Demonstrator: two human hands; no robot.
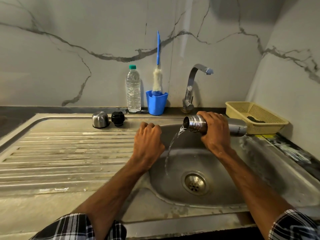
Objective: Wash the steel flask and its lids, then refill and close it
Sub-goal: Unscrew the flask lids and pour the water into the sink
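Note:
My right hand (pixel 213 131) grips the steel flask (pixel 238 129) around its upper body, holding it on its side over the sink basin (pixel 225 179). Its open mouth points left and a thin stream of water (pixel 170 148) pours from it into the basin. My left hand (pixel 148 142) hangs over the basin's left rim with fingers curled, holding nothing. The steel cup lid (pixel 100 120) stands upside down on the drainboard at the back, and the black inner lid (pixel 117 118) sits just right of it.
A clear water bottle (pixel 133 90) with a green cap, a blue cup (pixel 156 104) holding a bottle brush (pixel 157 78), and the tap (pixel 192 87) stand along the back wall. A yellow basket (pixel 256 116) sits at the right. The ribbed drainboard (pixel 60 153) spreads to the left.

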